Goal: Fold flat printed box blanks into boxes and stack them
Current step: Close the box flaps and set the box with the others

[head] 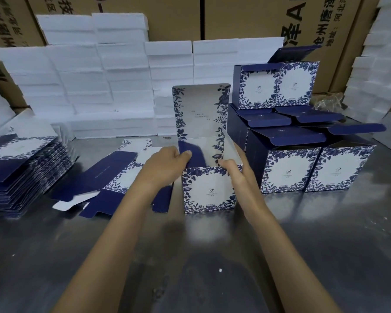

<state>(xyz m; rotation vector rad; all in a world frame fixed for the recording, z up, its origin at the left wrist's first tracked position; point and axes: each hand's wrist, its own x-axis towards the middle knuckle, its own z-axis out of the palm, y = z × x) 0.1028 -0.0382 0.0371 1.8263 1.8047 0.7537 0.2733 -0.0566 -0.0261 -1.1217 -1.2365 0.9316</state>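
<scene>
Behind everything, the white foam blocks (95,86) rise in tall walls against brown shipping cartons (178,16), and they look stable enough; the risk sits nearer. The steel counter (212,256) is smooth and shiny, so a light carton pushed from one side would probably slide rather than resist.

To the right, the stack of finished boxes (303,141) stands two tiers high with its dark lids hanging open. The top tier sits slightly off the lower one, and another box set carelessly on those loose lids could tip it. On the left, the pile of flat blanks (20,172) fans out unevenly, and a loose blank (113,177) lies spread just beside the working area (a sleeve or wrist could drag it along).

The box in hand (209,188) stands on the counter at centre, its printed lid upright. The left hand (167,164) pinches the dark side flap at the box's left edge, thumb on top. The right hand (235,172) grips the right front corner, fingers curled over the rim. If the flap is forced in while the walls are out of square, it may crease or catch the lid, and uneven pressure could skew the box toward the stack just beside it.
</scene>
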